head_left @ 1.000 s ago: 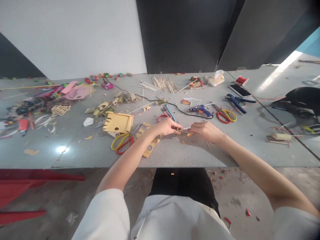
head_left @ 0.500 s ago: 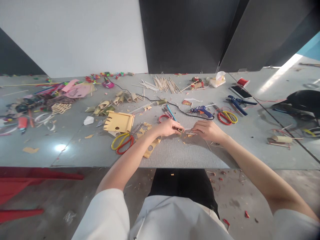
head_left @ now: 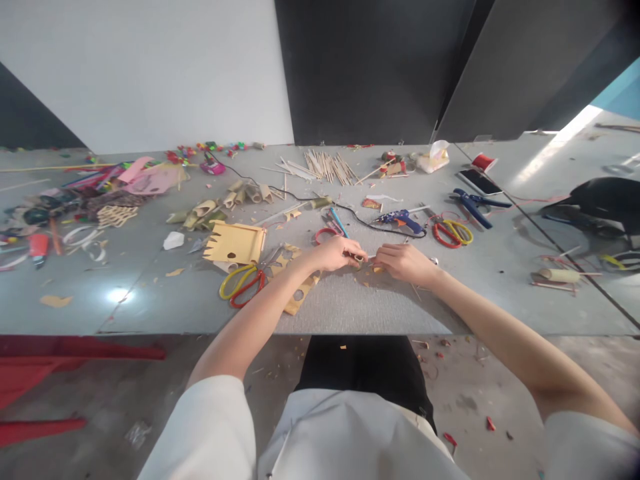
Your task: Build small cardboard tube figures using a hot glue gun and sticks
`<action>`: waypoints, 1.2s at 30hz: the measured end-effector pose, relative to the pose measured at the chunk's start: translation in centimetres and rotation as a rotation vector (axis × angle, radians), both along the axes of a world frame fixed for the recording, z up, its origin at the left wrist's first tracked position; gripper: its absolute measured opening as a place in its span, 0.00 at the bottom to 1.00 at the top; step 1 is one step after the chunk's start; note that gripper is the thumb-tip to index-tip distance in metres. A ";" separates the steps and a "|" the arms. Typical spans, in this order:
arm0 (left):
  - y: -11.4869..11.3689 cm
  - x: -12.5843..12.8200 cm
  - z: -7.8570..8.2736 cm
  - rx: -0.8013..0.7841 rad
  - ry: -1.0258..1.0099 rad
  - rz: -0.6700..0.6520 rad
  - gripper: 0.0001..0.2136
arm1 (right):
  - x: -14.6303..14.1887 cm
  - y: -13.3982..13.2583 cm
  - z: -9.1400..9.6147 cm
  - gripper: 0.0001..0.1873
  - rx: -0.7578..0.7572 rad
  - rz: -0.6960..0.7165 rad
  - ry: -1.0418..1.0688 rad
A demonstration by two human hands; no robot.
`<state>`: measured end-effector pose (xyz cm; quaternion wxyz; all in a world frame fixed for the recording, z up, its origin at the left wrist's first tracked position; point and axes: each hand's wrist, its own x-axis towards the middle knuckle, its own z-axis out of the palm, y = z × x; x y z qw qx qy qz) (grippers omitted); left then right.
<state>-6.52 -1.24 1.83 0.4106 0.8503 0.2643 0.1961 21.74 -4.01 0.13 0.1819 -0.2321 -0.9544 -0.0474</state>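
My left hand is closed around a short piece of bamboo tube, whose open end faces right. Close by on the right, my right hand has its fingers pinched together just beyond the tube's end; whatever they hold is mostly hidden. A small shiny round thing shows by the right wrist. Under my left forearm lies a yellow board with holes. Scissors with yellow and red handles rest left of it, in front of a notched yellow board piece.
Behind my hands lie a blue glue gun, red-and-yellow scissors, blue pliers and a phone. Thin sticks and bamboo tubes lie farther back. Mixed craft scraps cover the left side.
My right hand has shifted slightly left, nearer the bamboo piece, and the thin pale stick-like thing between the hands is now mostly hidden. The left hand keeps its hold.
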 end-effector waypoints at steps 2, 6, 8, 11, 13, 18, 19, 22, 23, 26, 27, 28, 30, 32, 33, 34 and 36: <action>0.1 0.0 0.0 0.001 -0.001 -0.004 0.14 | 0.2 0.0 0.2 0.12 -0.029 -0.003 -0.004; 0.1 -0.1 -0.1 0.006 -0.013 -0.014 0.12 | 0.6 -0.1 0.6 0.11 -0.081 0.007 -0.001; 0.1 -0.1 0.0 -0.005 -0.009 -0.016 0.12 | 0.8 -0.2 0.6 0.12 -0.106 0.012 0.005; 0.0 -0.1 0.2 -0.015 0.012 -0.006 0.12 | 0.9 -0.2 0.6 0.13 -0.138 -0.004 0.024; 0.0 -0.1 0.3 -0.007 0.025 -0.004 0.12 | 0.9 -0.2 0.6 0.13 -0.155 -0.017 0.035; 0.1 0.2 0.2 0.032 0.045 -0.016 0.12 | 0.8 -0.2 0.7 0.12 -0.193 -0.048 0.042; 0.1 0.2 0.2 0.038 0.054 -0.016 0.12 | 0.8 -0.1 0.7 0.12 -0.199 -0.055 0.037; 0.2 0.3 0.2 0.059 0.071 -0.016 0.12 | 0.8 0.0 0.7 0.12 -0.208 -0.067 0.031; 0.2 0.4 0.2 0.067 0.072 -0.016 0.11 | 0.7 0.0 0.7 0.11 -0.211 -0.070 0.030; 0.2 0.4 0.2 0.072 0.067 -0.015 0.11 | 0.7 0.3 0.7 0.10 -0.223 -0.069 0.031; 0.2 0.4 0.2 0.069 0.064 -0.013 0.11 | 0.7 0.3 0.7 0.10 -0.227 -0.065 0.031; 0.2 0.4 0.2 0.066 0.062 -0.011 0.11 | 0.7 0.4 0.8 0.10 -0.231 -0.062 0.032; 0.1 0.4 0.2 0.065 0.064 -0.007 0.11 | 0.7 0.5 0.8 0.11 -0.233 -0.060 0.038; 0.1 0.4 0.3 0.069 0.066 -0.004 0.11 | 0.7 0.5 0.9 0.11 -0.233 -0.065 0.043; 0.1 0.4 0.3 0.070 0.067 -0.004 0.11 | 0.7 0.5 0.9 0.11 -0.233 -0.068 0.042; 0.0 0.4 0.3 0.067 0.067 -0.003 0.11 | 0.7 0.4 0.9 0.11 -0.232 -0.069 0.041; 0.0 0.4 0.4 0.054 0.066 0.001 0.11 | 0.8 0.4 1.0 0.11 -0.231 -0.063 0.039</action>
